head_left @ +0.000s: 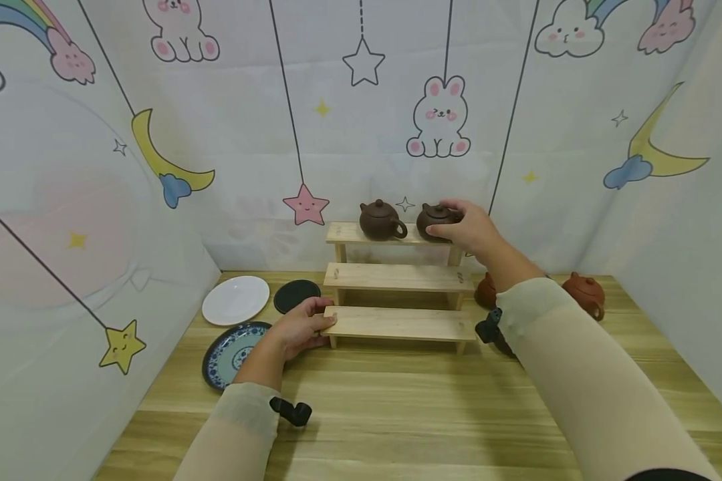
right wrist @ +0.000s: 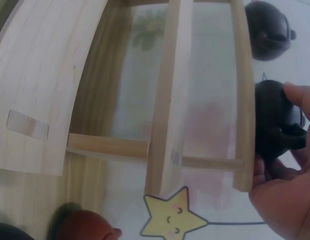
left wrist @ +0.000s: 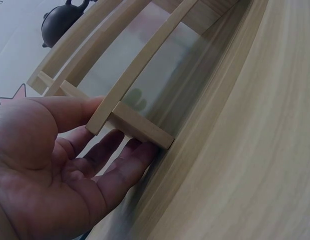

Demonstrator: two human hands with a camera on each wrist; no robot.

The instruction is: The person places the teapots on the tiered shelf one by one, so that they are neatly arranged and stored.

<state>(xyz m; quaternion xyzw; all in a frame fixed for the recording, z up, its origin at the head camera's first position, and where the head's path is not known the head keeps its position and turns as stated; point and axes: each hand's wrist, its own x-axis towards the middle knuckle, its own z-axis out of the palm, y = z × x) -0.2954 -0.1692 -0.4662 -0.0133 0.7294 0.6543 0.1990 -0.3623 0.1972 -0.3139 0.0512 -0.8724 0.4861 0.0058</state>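
Note:
A three-step wooden stand (head_left: 397, 322) is on the table. My left hand (head_left: 301, 327) grips the left end of its lowest step, thumb on the board and fingers around the leg, as the left wrist view shows. At the right end of the top step, my right hand (head_left: 466, 230) holds a dark brown teapot (head_left: 431, 217) around its body, thumb in front. The teapot appears to touch the board; its handle is partly covered by the hand in the head view. Left of it on the same step sits another dark brown teapot (head_left: 379, 220), its handle toward the right.
Left of the stand lie a white plate (head_left: 236, 300), a dark round plate (head_left: 297, 294) and a blue patterned plate (head_left: 219, 361). Reddish-brown teapots (head_left: 585, 294) stand on the right, some partly behind my right arm. A printed cloth (head_left: 361, 133) hangs close behind the stand.

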